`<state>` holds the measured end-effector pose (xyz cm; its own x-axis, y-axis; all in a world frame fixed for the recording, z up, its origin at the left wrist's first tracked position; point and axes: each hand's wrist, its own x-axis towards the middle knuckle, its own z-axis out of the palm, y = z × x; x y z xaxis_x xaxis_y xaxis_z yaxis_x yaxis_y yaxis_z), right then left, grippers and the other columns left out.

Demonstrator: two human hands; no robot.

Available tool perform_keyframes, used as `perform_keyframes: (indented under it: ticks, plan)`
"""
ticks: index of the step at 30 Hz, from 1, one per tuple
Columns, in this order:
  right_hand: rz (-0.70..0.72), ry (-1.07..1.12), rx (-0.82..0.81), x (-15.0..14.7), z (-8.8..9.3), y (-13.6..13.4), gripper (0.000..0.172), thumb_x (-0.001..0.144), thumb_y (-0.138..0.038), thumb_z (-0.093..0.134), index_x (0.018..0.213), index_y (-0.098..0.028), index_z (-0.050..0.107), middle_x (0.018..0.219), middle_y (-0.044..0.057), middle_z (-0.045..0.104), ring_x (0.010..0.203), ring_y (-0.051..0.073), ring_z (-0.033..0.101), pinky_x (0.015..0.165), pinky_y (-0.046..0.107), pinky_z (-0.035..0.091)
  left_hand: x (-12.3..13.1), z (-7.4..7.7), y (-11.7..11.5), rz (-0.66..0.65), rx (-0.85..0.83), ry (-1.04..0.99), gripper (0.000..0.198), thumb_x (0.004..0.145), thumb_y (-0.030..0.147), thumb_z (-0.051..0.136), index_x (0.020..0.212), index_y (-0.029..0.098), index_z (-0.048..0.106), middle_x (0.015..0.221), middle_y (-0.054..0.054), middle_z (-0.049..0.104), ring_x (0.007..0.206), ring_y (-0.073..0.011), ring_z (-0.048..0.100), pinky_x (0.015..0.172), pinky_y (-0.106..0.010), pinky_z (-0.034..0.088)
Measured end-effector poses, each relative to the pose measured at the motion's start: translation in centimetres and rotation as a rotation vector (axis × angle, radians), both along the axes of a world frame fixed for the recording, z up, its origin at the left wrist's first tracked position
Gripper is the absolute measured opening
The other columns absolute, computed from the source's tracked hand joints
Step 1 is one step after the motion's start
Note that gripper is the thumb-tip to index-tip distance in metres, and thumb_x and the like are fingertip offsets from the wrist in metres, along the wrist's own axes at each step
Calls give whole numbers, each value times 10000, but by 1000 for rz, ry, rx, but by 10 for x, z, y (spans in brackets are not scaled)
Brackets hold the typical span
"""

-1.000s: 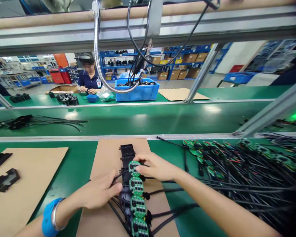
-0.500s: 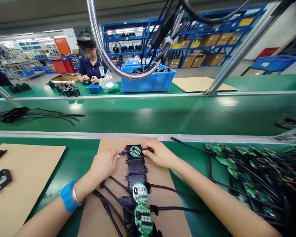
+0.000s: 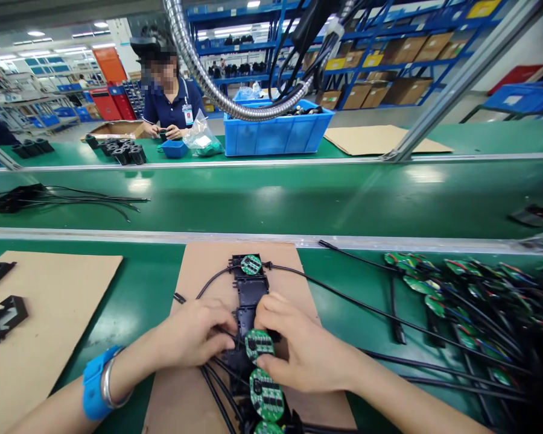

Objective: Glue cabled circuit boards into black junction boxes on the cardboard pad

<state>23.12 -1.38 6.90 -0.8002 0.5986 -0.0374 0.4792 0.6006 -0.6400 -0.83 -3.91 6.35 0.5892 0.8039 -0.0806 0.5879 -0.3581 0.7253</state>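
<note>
A column of black plastic housings (image 3: 250, 290) lies on a brown cardboard sheet (image 3: 203, 265) in front of me. The farthest housing holds a round green circuit board (image 3: 251, 264) with black cables leading off both sides. My right hand (image 3: 298, 346) pinches a second green board (image 3: 259, 343) lower in the column. My left hand (image 3: 194, 333), with a blue wristband, is closed on the black cables and housing just left of that board. More green boards (image 3: 266, 395) sit nearer me in the column.
A heap of green boards with black cables (image 3: 461, 301) lies at the right. Black plastic parts (image 3: 2, 316) rest on a second cardboard sheet at the left. Beyond the conveyor belt (image 3: 298, 202) a person sits near a blue bin (image 3: 276, 132). A metal gooseneck hose (image 3: 199, 60) hangs overhead.
Both hands left the farthest housing, where a board now sits, and drew back toward me. They now grip a lower board and its cables. The camera tilted down slightly.
</note>
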Motion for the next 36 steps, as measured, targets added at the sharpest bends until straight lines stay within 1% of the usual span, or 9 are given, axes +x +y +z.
perform_keyframes:
  ticks: [2, 7, 10, 15, 22, 26, 29, 33, 36]
  plan:
    - [-5, 17, -21, 4, 0, -1, 157, 714, -202, 636, 755, -160, 491, 880, 37, 477, 836, 160, 451, 730, 290, 382, 1, -1, -2, 8, -38, -20, 107, 866, 220, 572, 933, 197, 651, 921, -4, 676, 868, -151, 621, 784, -247, 454]
    - [-181, 33, -85, 24, 0, 31, 305, 824, -313, 611, 1083, -192, 506, 950, 28, 555, 796, 131, 521, 720, 267, 431, -1, -10, 10, 300, 156, 23, 191, 910, 287, 503, 947, 208, 673, 935, -15, 675, 834, -151, 624, 752, -249, 463]
    - [-232, -25, 75, 30, -13, 47, 67, 892, -191, 458, 906, -159, 515, 838, 32, 575, 711, 130, 514, 673, 277, 427, 3, -21, 19, 333, 264, 150, 215, 918, 280, 476, 931, 189, 671, 919, -46, 656, 833, -173, 616, 753, -276, 464]
    - [-232, -18, 255, 33, -40, 51, 172, 922, -168, 382, 859, -145, 540, 875, 75, 573, 853, 185, 500, 782, 344, 414, 11, -38, 25, 345, 330, 264, 268, 932, 303, 444, 843, 160, 652, 842, -79, 613, 813, -223, 579, 743, -350, 450]
    - [-245, -70, 377, 33, -29, 36, 225, 916, -198, 395, 901, -143, 612, 922, 114, 561, 892, 222, 480, 794, 377, 390, 7, -30, 8, 267, 403, 229, 218, 936, 263, 431, 1020, 159, 603, 983, -92, 586, 933, -231, 530, 834, -383, 426]
    - [-113, -6, 76, 24, -5, -10, 159, 844, -312, 537, 889, -163, 568, 878, 68, 529, 865, 203, 452, 759, 351, 370, 4, -14, -22, 0, 176, 17, 139, 880, 291, 558, 977, 194, 578, 951, -41, 579, 876, -171, 533, 764, -288, 426]
    - [-78, -53, -141, 12, -1, -44, 244, 681, -285, 667, 809, -159, 502, 879, 50, 489, 877, 206, 427, 760, 345, 354, 3, -10, -36, -46, 43, 17, 108, 844, 209, 605, 951, 206, 593, 917, -15, 580, 869, -152, 540, 771, -263, 416]
    - [-93, 29, -134, 5, -9, -56, 249, 626, -107, 613, 741, -157, 397, 866, 33, 458, 870, 181, 415, 711, 292, 325, -1, -12, -39, -94, 11, 33, 188, 841, 121, 576, 989, 232, 606, 918, 0, 579, 901, -138, 545, 795, -234, 415]
    - [-118, 89, -146, 12, -10, -43, 265, 704, -196, 663, 783, -167, 411, 901, 27, 470, 859, 163, 424, 720, 286, 339, -7, -12, -38, -116, 5, 17, 262, 871, 127, 534, 1093, 262, 568, 969, 13, 594, 916, -127, 549, 803, -224, 418]
